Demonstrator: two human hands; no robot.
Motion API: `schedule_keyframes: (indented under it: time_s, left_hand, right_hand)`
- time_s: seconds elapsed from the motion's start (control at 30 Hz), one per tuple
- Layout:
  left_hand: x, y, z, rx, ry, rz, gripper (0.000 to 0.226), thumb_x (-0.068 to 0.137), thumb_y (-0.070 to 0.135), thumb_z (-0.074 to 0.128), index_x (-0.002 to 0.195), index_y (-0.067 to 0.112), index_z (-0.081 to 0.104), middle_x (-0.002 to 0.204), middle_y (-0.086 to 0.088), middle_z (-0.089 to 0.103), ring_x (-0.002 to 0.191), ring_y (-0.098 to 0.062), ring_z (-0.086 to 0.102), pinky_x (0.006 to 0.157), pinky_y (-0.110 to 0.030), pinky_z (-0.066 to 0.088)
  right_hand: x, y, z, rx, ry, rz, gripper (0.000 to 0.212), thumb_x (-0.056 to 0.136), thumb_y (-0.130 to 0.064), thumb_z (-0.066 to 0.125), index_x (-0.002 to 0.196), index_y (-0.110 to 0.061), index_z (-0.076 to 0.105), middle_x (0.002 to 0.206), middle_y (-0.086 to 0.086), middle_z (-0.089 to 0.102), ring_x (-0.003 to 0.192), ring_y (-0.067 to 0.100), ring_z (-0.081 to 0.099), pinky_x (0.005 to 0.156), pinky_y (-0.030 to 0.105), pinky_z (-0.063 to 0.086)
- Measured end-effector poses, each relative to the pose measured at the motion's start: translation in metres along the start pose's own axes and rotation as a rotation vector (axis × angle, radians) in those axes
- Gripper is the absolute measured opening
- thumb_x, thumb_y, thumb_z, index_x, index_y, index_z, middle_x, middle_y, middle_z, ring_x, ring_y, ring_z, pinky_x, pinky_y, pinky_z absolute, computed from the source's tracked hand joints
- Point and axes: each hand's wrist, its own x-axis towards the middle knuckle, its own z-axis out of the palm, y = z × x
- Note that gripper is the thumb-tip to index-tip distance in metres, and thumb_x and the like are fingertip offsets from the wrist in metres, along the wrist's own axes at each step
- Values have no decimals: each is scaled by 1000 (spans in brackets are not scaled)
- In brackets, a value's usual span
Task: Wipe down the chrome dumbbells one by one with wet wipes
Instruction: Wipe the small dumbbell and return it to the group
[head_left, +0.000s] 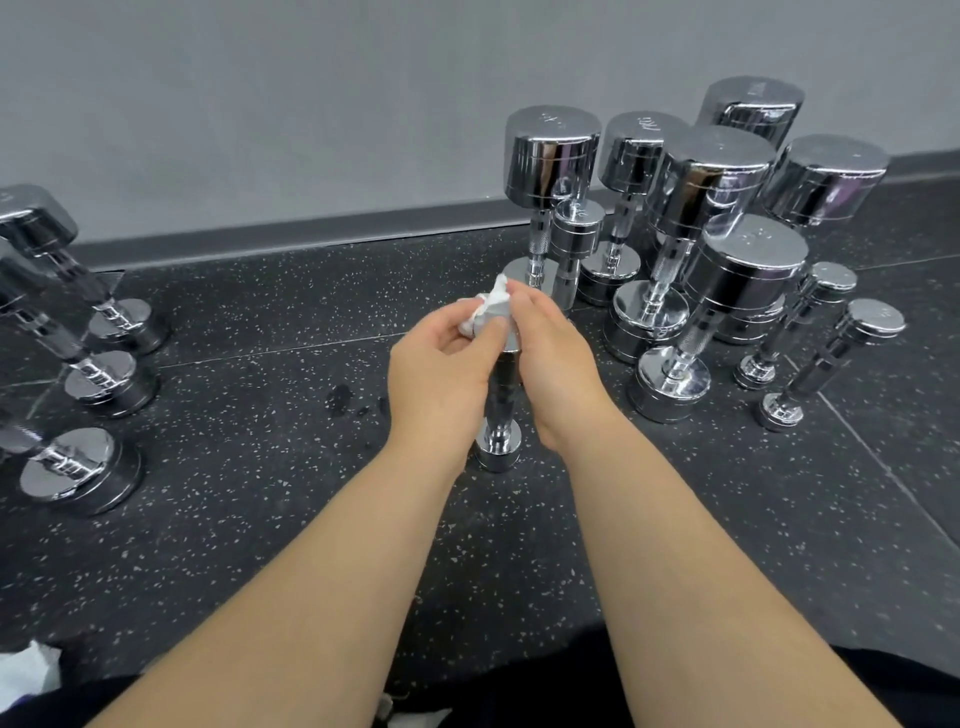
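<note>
A dark speckled floor (260, 519) runs up to a grey wall (260, 104) with a dark baseboard (311, 231). In the middle of the floor a small chrome dumbbell (500, 441) stands upright on one end, and both hands meet at its top. The left hand (436, 364) has its fingers curled round a crumpled white wipe (491, 306), pressing it against the upper head. The right hand (556, 358) grips that upper end from the other side, its thumb touching the wipe. To the right a tight cluster of larger dumbbells (717, 171) stands on end, with two thin ones beside it. Three more dumbbells (111, 382) lean in a row at the left. Small wet marks (340, 397) show near the left hand.
</note>
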Motion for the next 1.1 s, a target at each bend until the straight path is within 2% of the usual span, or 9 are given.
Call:
schedule_keyframes:
  time_s: [0.07, 0.17, 0.23, 0.33, 0.43, 0.53, 0.63, 0.77, 1.1]
  left_hand:
    - [-3, -4, -4, 48, 11, -7, 12, 86, 31, 73, 91, 20, 69, 80, 12, 68, 68, -1, 60, 65, -15, 44]
    - [-4, -9, -8, 231, 58, 96, 41, 84, 41, 72, 63, 14, 49, 70, -3, 54, 62, -8, 44, 62, -26, 37]
    - [-11, -6, -6, 310, 45, 134, 47, 87, 41, 68, 60, 15, 40, 62, 1, 47, 59, -9, 38, 58, -25, 33]
    - [-17, -7, -5, 220, 92, -4, 39, 92, 46, 60, 68, 16, 51, 63, 11, 56, 60, -7, 46, 58, -19, 37]
    - [-6, -5, -10, 48, 37, -178, 30, 96, 44, 53, 89, 19, 67, 88, 0, 71, 75, -16, 58, 73, -33, 47]
    - [-1, -2, -11, 35, -123, -204, 28, 100, 32, 49, 92, 21, 73, 85, 6, 73, 72, -11, 58, 67, -26, 46]
    - [2, -1, -8, -51, -221, -167, 28, 102, 21, 46, 104, 23, 74, 89, 12, 74, 74, 1, 65, 63, -15, 49]
    - [16, 4, 5, -145, -295, -150, 30, 104, 15, 45, 126, 19, 65, 110, 3, 74, 105, -12, 69, 91, -27, 54]
    - [46, -6, 71, -109, -404, -123, 32, 106, 15, 40, 122, 23, 67, 111, 6, 74, 109, -9, 66, 101, -32, 50]
  right_hand:
    - [-2, -2, -2, -28, -8, 18, 33, 104, -36, 39, 128, -35, 60, 116, -19, 57, 108, 1, 53, 88, 24, 40]
    - [-2, 0, -9, -46, -32, 89, 42, 104, -50, 34, 136, -31, 54, 111, -21, 46, 111, 5, 42, 91, 29, 32]
    - [-7, 3, -15, -64, -54, 160, 51, 102, -55, 33, 136, -25, 55, 116, -16, 48, 111, 9, 45, 92, 32, 34]
    - [-13, 6, -21, 64, -35, 185, 29, 100, -27, 39, 105, -25, 67, 98, -9, 68, 100, 15, 59, 84, 30, 43]
    - [-16, 9, -29, -64, -163, 69, 46, 83, 1, 52, 117, -29, 62, 104, -8, 71, 94, 13, 61, 82, 31, 48]
    - [-15, 15, -22, -212, -140, -41, 58, 74, -8, 73, 118, -41, 54, 111, -12, 68, 102, 13, 64, 94, 44, 53]
    - [-11, 17, -20, -171, -69, -111, 56, 72, -10, 83, 112, -38, 56, 105, -10, 69, 98, 9, 64, 95, 43, 54]
    - [0, 13, -30, -145, 2, -173, 53, 74, -13, 85, 114, -32, 57, 98, -6, 69, 92, 11, 65, 90, 44, 56]
    - [46, 19, -65, -83, 228, -210, 58, 75, -4, 78, 119, -34, 56, 109, -8, 70, 105, 14, 66, 94, 45, 55]
